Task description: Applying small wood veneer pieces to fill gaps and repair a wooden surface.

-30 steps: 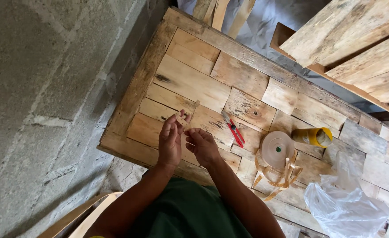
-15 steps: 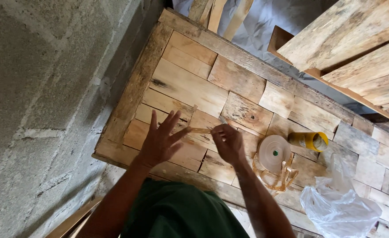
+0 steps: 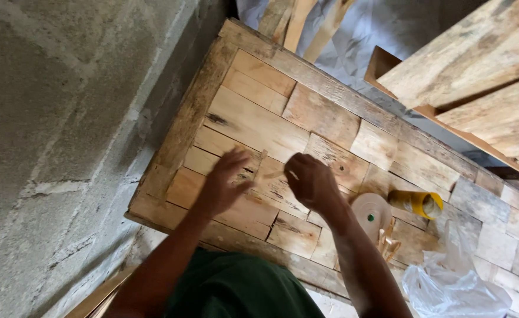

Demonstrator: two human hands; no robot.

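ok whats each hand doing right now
left hand: open, fingers spread on the patchwork wooden tabletop
right hand: closed on a thin pale wooden sliver

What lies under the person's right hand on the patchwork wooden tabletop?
Under the right hand, a thin pale wooden sliver pokes out over the patchwork wooden tabletop; anything beneath the palm is covered.

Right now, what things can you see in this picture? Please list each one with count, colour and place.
table: one, pale patchwork wood, centre
wall: one, grey block, left
tape roll: one, beige, on table by right arm
tube: one, yellow, lying right of tape roll
bag: one, clear plastic, table's lower right
planks: several, pale wood, upper right
stick: one, thin wood, between the hands
shirt: one, green, bottom
left hand: one, fingers spread on table
right hand: one, at stick; grip unclear
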